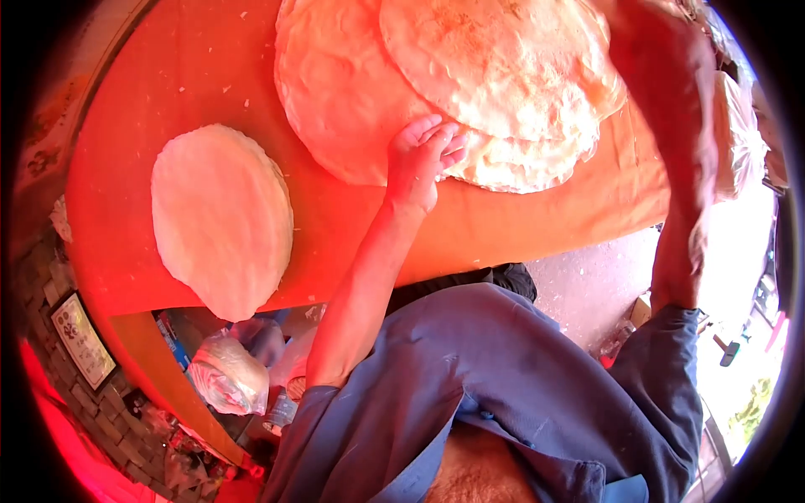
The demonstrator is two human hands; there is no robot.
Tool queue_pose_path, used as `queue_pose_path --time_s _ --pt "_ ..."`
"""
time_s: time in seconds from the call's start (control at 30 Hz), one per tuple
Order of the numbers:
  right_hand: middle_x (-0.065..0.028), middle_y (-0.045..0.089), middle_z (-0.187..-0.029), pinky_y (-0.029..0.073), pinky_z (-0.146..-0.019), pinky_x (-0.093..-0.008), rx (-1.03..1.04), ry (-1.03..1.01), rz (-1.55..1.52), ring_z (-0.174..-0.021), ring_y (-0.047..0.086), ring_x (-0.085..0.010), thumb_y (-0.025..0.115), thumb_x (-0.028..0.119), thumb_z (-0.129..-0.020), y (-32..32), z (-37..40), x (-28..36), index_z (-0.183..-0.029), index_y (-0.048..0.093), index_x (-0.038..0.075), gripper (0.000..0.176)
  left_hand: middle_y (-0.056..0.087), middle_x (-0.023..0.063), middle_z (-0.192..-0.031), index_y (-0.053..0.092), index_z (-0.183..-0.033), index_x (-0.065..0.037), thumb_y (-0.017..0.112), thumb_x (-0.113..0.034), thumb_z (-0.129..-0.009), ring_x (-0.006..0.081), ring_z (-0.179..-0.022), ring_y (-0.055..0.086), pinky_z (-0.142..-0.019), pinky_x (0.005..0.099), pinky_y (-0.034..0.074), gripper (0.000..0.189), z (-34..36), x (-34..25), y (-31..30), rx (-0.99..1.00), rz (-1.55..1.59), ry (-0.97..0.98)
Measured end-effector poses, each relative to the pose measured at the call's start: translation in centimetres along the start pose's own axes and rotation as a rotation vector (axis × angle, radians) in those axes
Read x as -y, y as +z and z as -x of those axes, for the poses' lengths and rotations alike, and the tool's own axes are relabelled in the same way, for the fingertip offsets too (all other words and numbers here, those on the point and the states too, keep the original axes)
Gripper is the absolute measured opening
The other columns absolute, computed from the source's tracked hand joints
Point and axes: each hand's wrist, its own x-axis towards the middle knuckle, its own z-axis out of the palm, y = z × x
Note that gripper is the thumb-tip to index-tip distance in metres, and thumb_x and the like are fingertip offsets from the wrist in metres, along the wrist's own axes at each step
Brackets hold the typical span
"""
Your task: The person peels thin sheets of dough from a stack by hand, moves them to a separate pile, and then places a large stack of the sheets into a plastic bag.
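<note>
Large thin flatbreads lie overlapped in a pile at the top middle of the view, pale with browned patches. The top flatbread reaches to the right over the ones beneath. At its near left edge is my left hand, fingers curled in against the bread's rim; the exact pinch is partly hidden. My right arm stretches up along the right side, and my right hand is mostly cut off by the top edge, near the pile's far right, its fingers hidden. Apart on the left lies a smaller oval flatbread.
The breads rest on an orange-covered table with scattered crumbs. Beneath it are plastic bags and other items. A white plastic bag stands at the right. A framed sign is by the brick surface at lower left.
</note>
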Motion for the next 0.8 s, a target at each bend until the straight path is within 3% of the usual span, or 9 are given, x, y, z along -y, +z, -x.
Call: queue_pose_path --time_s 0.17,0.2,0.27,0.3,0.4,0.43,0.63,0.8 --pt "-0.0154 0.058 -0.058 0.046 -0.054 -0.0452 0.519 0.133 -0.196 -0.057 0.060 -0.0347 0.061 0.009 -0.073 8.7 7.3 -0.8 -0.071 0.061 0.005 0.004 0.063 0.0113 -0.095 0.053 -0.102 0.002 0.058 -0.006 -0.090 0.0238 -0.087 0.066 -0.078 0.0337 0.057 0.016 -1.3 0.9 0.7 0.039 0.090 0.013" --pt "-0.0155 0.058 -0.055 0.046 -0.053 -0.0454 0.536 0.165 -0.222 -0.055 0.060 -0.0349 0.061 0.009 -0.073 9.0 7.7 -0.8 -0.069 0.061 0.004 0.006 0.063 0.0109 -0.094 0.052 -0.099 0.001 0.058 -0.006 -0.090 0.0232 -0.086 0.066 -0.078 0.0335 0.057 0.013 -1.6 0.9 1.0 0.031 0.082 0.031" --pt "-0.0172 0.062 -0.070 0.048 -0.058 -0.0430 0.537 0.197 -0.105 -0.066 0.063 -0.0351 0.059 0.009 -0.078 8.5 6.8 -1.4 -0.094 0.065 0.009 0.017 0.062 0.0100 -0.092 0.051 -0.093 -0.002 0.058 -0.006 -0.090 0.0219 -0.084 0.065 -0.078 0.0330 0.056 0.009 -1.7 1.2 1.5 0.011 0.064 0.058" --pt "-0.0180 0.065 -0.077 0.049 -0.061 -0.0419 0.547 0.224 -0.042 -0.071 0.064 -0.0352 0.057 0.010 -0.080 7.7 6.8 -1.4 -0.106 0.066 0.011 0.028 0.063 0.0093 -0.095 0.054 -0.100 -0.002 0.058 -0.006 -0.091 0.0214 -0.086 0.066 -0.079 0.0326 0.057 0.011 -2.0 1.5 1.4 0.039 0.117 0.065" --pt "-0.0210 0.061 -0.072 0.049 -0.060 -0.0430 0.515 0.212 -0.196 -0.069 0.062 -0.0378 0.056 0.010 -0.081 8.5 8.8 -1.6 -0.104 0.067 0.012 0.025 0.064 0.0083 -0.100 0.056 -0.108 -0.004 0.059 -0.010 -0.092 0.0217 -0.087 0.066 -0.080 0.0337 0.057 0.018 -2.1 1.1 1.9 0.226 0.319 0.057" --pt "-0.0209 0.060 -0.069 0.048 -0.059 -0.0462 0.432 0.250 -0.251 -0.067 0.061 -0.0386 0.056 0.008 -0.076 8.7 9.2 -0.7 -0.084 0.066 0.009 0.013 0.064 0.0068 -0.105 0.056 -0.117 -0.006 0.060 -0.016 -0.094 0.0221 -0.093 0.065 -0.086 0.0368 0.056 0.026 -2.3 1.0 1.7 0.273 0.314 0.065" --pt "-0.0202 0.061 -0.070 0.046 -0.059 -0.0458 0.418 0.308 -0.261 -0.068 0.060 -0.0382 0.055 0.007 -0.075 8.5 9.0 -0.6 -0.091 0.068 0.010 0.020 0.062 0.0071 -0.111 0.055 -0.112 -0.006 0.059 -0.020 -0.095 0.0209 -0.101 0.062 -0.087 0.0407 0.056 0.022 -2.3 0.2 2.7 0.315 0.474 0.112" --pt "-0.0196 0.061 -0.069 0.046 -0.059 -0.0451 0.465 0.355 -0.264 -0.068 0.060 -0.0385 0.057 0.007 -0.073 8.1 7.9 -0.6 -0.088 0.067 0.008 0.018 0.057 0.0068 -0.120 0.051 -0.123 -0.008 0.062 -0.023 -0.093 0.0221 -0.111 0.056 -0.092 0.0405 0.052 0.035 -3.8 0.7 2.0 0.295 0.416 0.096"
